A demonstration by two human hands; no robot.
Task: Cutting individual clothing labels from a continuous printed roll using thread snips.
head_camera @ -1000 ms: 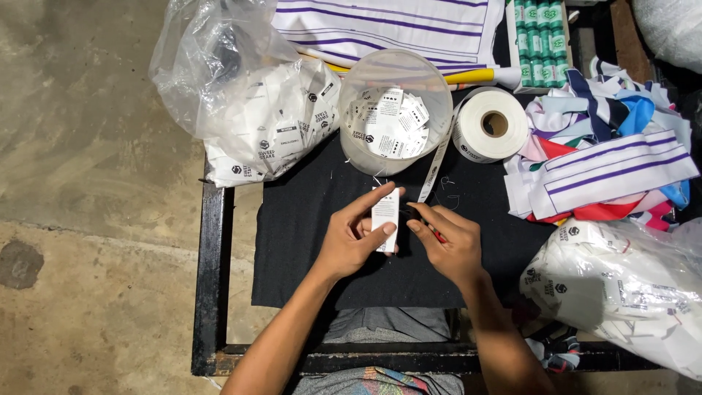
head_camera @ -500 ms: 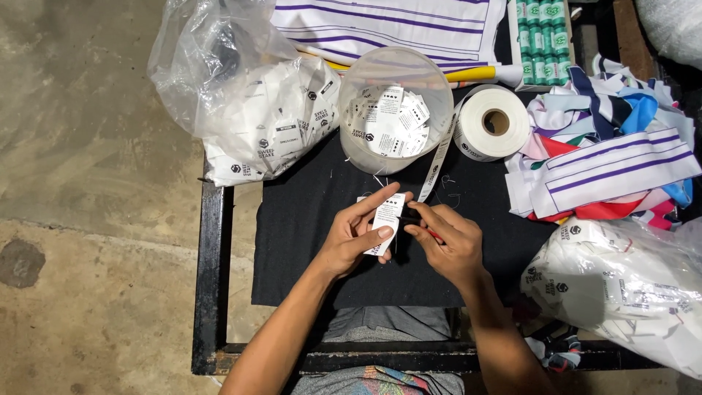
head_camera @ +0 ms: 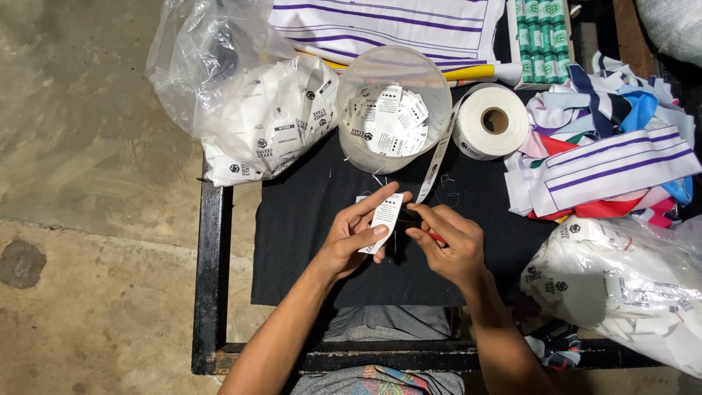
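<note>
Nearest me, my left hand (head_camera: pixel 351 245) pinches a white label (head_camera: pixel 384 222) between thumb and fingers (head_camera: pixel 380 230), held upright just above the black cloth (head_camera: pixel 292 241) on the worktop (head_camera: pixel 208 292). My right hand (head_camera: pixel 453 245) sits just beside it, fingers curled shut on a small red-handled tool (head_camera: pixel 437 238); I cannot tell its blades. I judge the step in hand to be cutting one label off the strip (head_camera: pixel 437 157), which runs back to the white roll (head_camera: pixel 491 121). A clean cut would call for the strip taut and the tool square to it. Beyond stands a clear tub (head_camera: pixel 395 110) holding cut labels, with a plastic bag (head_camera: pixel 241 110) of more labels to its left; striped fabric (head_camera: pixel 614 164) lies to the right
</note>
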